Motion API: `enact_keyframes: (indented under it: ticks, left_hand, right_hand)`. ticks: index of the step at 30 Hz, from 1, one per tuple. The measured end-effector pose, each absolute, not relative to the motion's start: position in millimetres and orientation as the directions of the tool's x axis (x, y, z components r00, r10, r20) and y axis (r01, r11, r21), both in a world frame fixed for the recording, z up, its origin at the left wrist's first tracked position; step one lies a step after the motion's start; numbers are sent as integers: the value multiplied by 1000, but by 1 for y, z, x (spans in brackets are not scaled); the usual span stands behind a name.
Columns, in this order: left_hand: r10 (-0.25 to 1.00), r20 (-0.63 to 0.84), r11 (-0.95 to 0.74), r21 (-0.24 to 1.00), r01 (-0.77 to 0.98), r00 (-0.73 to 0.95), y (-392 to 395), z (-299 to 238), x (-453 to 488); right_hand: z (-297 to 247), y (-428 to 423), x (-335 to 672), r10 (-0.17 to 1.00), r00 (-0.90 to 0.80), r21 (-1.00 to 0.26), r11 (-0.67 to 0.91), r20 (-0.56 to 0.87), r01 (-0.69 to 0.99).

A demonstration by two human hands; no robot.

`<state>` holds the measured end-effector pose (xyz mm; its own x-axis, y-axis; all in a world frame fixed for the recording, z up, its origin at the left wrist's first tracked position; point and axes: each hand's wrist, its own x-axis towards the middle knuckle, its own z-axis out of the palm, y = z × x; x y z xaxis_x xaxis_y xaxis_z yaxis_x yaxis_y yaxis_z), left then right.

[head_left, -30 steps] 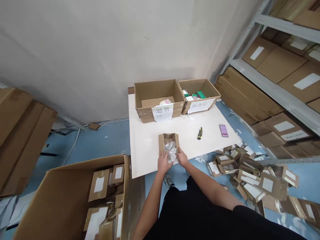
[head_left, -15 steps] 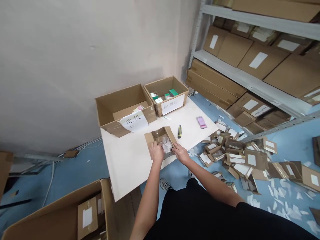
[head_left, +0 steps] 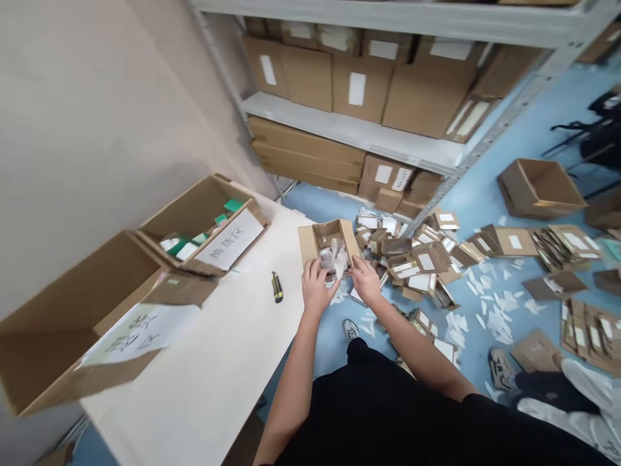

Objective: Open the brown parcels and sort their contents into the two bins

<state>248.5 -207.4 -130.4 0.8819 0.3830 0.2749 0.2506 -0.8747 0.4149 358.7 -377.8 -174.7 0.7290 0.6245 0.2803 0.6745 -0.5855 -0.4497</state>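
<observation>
A small open cardboard box (head_left: 307,243), its flaps spread, is held between my two hands at the right edge of the white table. Crumpled white paper (head_left: 334,259) lies inside it. My left hand (head_left: 316,286) grips the near left side of the box, thumb by the paper. On the right side, my right hand (head_left: 366,282) has its fingers closed on the box wall. A black and yellow utility knife (head_left: 276,287) rests on the table (head_left: 242,349) to the left of the box.
Two larger cartons with handwritten paper signs, one holding green and white boxes (head_left: 228,249) and one at the left (head_left: 53,304), stand on the table. Discarded boxes (head_left: 427,262) and paper scraps litter the floor. A metal shelf (head_left: 339,133) stands ahead; another person's shoe (head_left: 501,367) shows at right.
My view has swung to the right. Both hands have carried the small box from over the table to its right edge, beside the floor pile. The pink-purple item is out of sight.
</observation>
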Motion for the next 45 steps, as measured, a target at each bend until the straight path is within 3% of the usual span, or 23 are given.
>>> enact_keyframes:
  ticks: [14, 19, 23, 26, 33, 40, 45]
  left_hand:
    - [-174, 157, -915, 339, -219, 972, -353, -151, 448]
    - [-284, 115, -875, 375, -306, 952, -407, -157, 480]
    - [-318, 135, -844, 410, -345, 938, -440, -157, 484]
    - [-305, 151, -834, 434, -340, 940, -447, -154, 479]
    - [-200, 199, -841, 468, -273, 959, -412, -150, 465]
    - [18, 247, -891, 444, -96, 969, -340, -135, 427]
    - [260, 228, -895, 422, 145, 938, -268, -125, 370]
  right_hand:
    - [-195, -567, 463, 139, 928, -388, -879, 347, 276]
    - [-193, -619, 469, 24, 947, -356, -923, 322, 144]
    - [-189, -657, 466, -52, 977, -319, -948, 205, 16]
    - [-188, -676, 465, -79, 981, -352, -936, 176, -12]
    - [-176, -648, 489, -56, 941, -539, -830, 333, 141]
    - [-160, -556, 507, 173, 914, -577, -728, 368, 370]
    - [-153, -462, 505, 428, 807, -551, -590, 407, 591]
